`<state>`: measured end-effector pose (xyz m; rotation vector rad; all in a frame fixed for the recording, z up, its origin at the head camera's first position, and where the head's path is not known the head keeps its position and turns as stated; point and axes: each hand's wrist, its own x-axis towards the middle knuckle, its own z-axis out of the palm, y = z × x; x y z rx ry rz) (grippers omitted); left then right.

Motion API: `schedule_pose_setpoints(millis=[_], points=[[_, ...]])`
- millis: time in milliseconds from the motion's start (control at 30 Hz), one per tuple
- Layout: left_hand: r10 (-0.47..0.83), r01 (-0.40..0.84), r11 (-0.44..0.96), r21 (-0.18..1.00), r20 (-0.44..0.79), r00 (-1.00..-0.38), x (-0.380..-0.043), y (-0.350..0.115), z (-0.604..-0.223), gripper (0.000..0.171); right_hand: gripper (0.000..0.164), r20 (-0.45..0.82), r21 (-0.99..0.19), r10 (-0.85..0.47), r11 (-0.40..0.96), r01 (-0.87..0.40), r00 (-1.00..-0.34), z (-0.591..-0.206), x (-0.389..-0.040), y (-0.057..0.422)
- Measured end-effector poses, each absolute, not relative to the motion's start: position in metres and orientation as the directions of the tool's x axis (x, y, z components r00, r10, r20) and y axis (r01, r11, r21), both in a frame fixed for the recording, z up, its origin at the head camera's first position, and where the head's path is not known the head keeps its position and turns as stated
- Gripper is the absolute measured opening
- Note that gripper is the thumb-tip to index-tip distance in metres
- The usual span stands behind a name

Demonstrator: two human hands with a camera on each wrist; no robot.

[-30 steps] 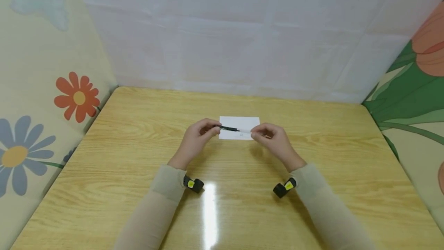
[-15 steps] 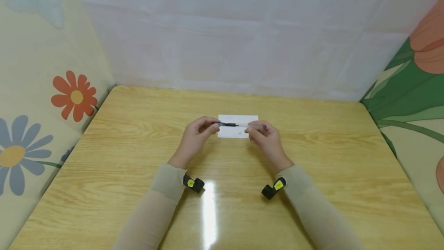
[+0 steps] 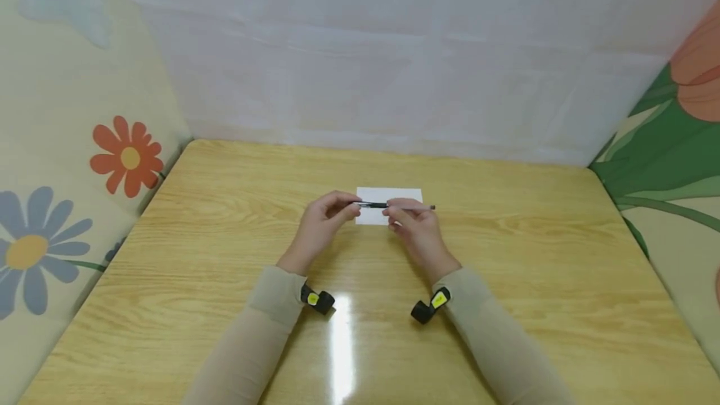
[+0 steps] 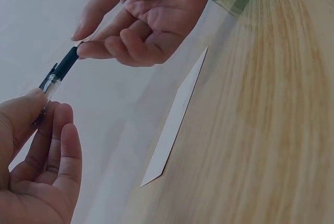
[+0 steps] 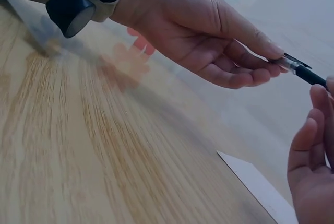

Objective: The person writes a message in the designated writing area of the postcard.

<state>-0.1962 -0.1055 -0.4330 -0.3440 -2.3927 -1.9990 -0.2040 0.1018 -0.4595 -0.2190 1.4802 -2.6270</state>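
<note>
My left hand [image 3: 320, 220] pinches a pen [image 4: 67, 63] with a clear barrel, a clip and a black grip section, thumb and fingers at the clip end. The pen lies roughly level above the table, pointing to the right. My right hand [image 3: 419, 224] is at the pen's black end. Between its thumb and fingers it pinches a thin rod [image 3: 424, 207], which looks like a pen refill. The rod is in line with the pen, and its dark-tipped end sticks out to the right. Where rod and pen meet is hidden by the right fingertips.
Below the hands a white card [image 3: 372, 217] with a small mark lies on the wood-grain table [image 3: 253, 170]. A pale sheet [image 3: 360, 80] hangs behind the table. Flower-print panels [image 3: 50, 111] stand at both sides. Each wrist wears a black camera [image 3: 424, 310].
My right hand has moved left along the thin rod, up to the pen's black end. More of the rod now shows on the far side of that hand. My left hand stays nearly still.
</note>
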Motion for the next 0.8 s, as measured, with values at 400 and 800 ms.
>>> schedule_pose_setpoints(millis=[400,800], points=[[0.173,0.165,0.241,0.956,0.125,-0.977,-0.195,-0.107,-0.435,0.030,0.023,0.083,-0.839,-0.122,-0.544,-0.004,-0.989,-0.467,-0.200,0.085],[0.166,0.165,0.243,0.956,0.127,-0.978,-0.195,-0.104,-0.437,0.027,0.034,0.124,-0.852,-0.109,-0.521,-0.050,-0.986,-0.473,-0.199,0.087]])
